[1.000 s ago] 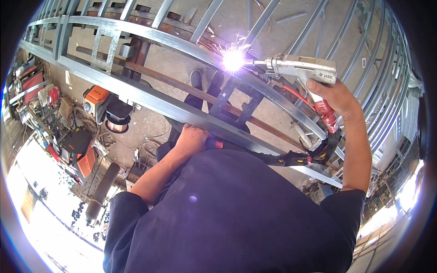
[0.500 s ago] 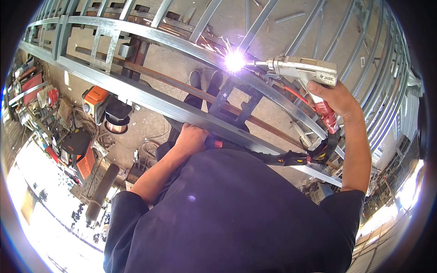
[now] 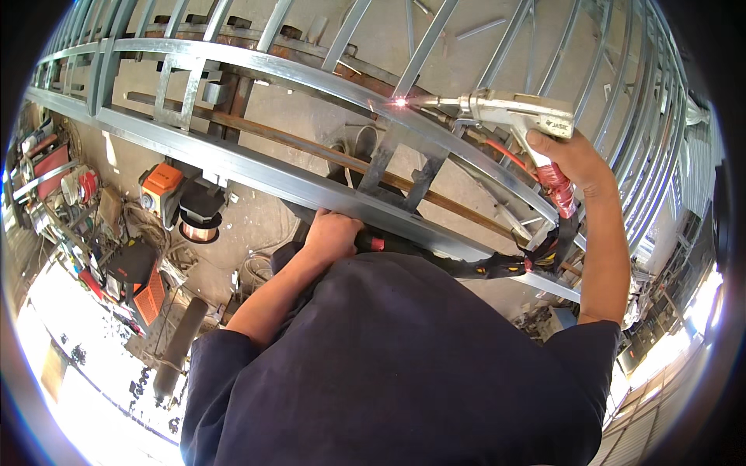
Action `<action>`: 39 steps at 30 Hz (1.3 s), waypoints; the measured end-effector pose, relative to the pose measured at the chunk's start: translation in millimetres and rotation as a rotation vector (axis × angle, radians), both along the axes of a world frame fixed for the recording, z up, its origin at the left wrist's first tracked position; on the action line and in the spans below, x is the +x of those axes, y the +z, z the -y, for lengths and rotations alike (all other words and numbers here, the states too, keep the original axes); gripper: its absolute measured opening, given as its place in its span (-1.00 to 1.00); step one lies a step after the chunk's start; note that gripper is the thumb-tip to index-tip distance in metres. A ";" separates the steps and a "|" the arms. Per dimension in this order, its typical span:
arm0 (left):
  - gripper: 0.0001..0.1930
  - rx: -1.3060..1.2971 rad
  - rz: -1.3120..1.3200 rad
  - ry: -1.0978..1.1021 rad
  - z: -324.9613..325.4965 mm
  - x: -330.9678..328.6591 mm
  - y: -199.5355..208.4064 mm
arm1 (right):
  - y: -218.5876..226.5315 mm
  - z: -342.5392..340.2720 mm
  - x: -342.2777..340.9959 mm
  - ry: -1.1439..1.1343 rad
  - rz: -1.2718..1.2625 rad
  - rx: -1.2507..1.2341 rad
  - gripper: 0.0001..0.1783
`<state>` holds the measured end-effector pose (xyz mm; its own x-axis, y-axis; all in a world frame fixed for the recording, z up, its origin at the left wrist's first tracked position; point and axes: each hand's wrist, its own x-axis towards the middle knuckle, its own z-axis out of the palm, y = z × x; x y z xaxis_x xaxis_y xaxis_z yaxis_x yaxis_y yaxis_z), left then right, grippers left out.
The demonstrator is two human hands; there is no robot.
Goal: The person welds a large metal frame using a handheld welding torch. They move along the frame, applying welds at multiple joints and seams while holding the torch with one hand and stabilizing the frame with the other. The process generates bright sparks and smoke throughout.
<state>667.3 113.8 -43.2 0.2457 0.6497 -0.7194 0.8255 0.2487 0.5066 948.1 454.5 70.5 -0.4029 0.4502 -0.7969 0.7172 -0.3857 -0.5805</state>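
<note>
My right hand (image 3: 571, 161) grips the red-wrapped handle of a pale, pistol-shaped welding gun (image 3: 517, 113). The gun's thin nozzle points left, its tip at a small glowing spot (image 3: 400, 102) on the galvanized steel rail (image 3: 311, 74), near where a crossbar meets it. My left hand (image 3: 332, 235) is closed by my body, against the nearer steel rail (image 3: 233, 165). A thick black cable (image 3: 435, 259) with a red band emerges from that hand and runs right toward the gun's handle. The left fingertips are partly hidden.
Short plates (image 3: 378, 165) join the two rails. Beyond lie many parallel metal bars (image 3: 505, 45) and a rusty beam (image 3: 287, 147). At left stand an orange-and-black machine (image 3: 163, 186), a wire spool (image 3: 200, 231) and cluttered tools (image 3: 85, 186). My shoes (image 3: 365, 143) show below the frame.
The bright arc and flying sparks at the nozzle have shrunk to a small reddish glow. The gun and both hands stay nearly where they were; the view has shifted slightly.
</note>
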 end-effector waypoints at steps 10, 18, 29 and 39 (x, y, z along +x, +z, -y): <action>-0.64 0.072 -0.006 -0.057 41.4 -11.9 -23.9 | 53.8 114.6 -23.0 0.026 0.155 0.369 -0.32; -0.63 0.065 0.034 -0.145 75.1 -28.2 -42.9 | 26.2 220.6 -47.5 0.139 0.120 0.656 -0.30; -0.62 0.135 0.040 -0.169 99.4 -36.0 -56.0 | -11.5 247.9 -56.7 0.245 0.156 1.096 -0.29; -0.67 0.192 0.082 -0.145 99.3 -38.7 -52.5 | -11.3 260.2 -69.0 0.288 0.270 1.099 -0.20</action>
<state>628.6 14.4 -95.7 0.3991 0.7258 -0.5603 0.7996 0.0235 0.6000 879.1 194.3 59.2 -0.4798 0.8704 -0.1106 0.8473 0.4269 -0.3160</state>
